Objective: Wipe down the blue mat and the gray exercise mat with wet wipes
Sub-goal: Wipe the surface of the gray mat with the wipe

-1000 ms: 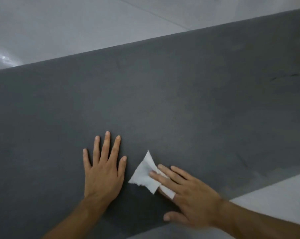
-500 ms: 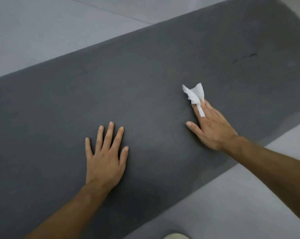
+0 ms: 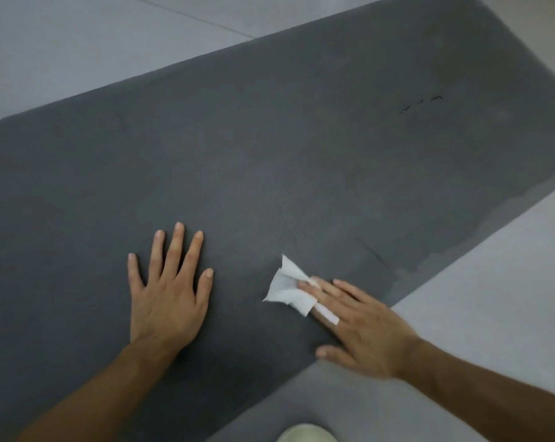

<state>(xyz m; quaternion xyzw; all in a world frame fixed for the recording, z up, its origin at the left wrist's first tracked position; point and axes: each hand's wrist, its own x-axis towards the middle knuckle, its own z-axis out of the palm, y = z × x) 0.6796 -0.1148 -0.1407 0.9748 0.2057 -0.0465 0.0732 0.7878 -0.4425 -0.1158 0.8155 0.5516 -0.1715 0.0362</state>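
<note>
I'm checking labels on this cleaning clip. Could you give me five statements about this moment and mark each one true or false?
1. The left hand lies flat on the gray mat with its fingers spread. True.
2. The right hand holds the wipe in the air. False: its straight fingers press the wipe onto the mat.
3. The wipe is blue. False: it is white.
4. The wipe lies between the two hands, at the right hand's fingertips. True.
5. The mat lies on a wooden table. False: it lies on a pale gray floor.
</note>
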